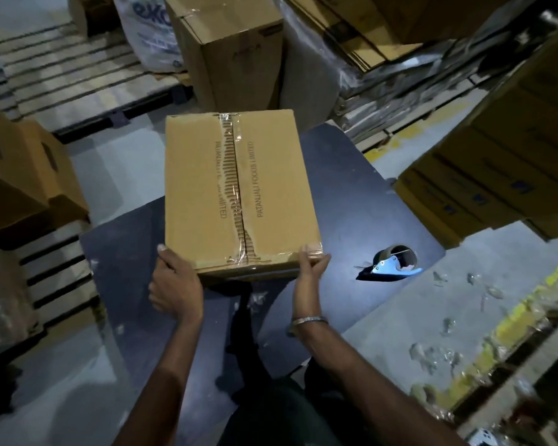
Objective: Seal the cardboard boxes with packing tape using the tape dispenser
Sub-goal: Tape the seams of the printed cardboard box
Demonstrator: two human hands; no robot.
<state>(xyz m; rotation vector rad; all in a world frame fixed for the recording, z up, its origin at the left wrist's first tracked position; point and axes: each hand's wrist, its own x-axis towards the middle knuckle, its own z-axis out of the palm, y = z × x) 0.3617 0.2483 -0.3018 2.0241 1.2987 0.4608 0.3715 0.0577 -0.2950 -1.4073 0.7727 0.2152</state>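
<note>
Taped box on the bench
Your left hand [174, 286] and right hand [310, 268] grip the box [239, 188] by its near corners; dispenser [392, 262] lies at the bench [351, 188] right edge

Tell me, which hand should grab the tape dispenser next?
Probably the right hand. The tape dispenser lies on the dark table just right of it, while the left hand grips the box on the far corner.
</note>
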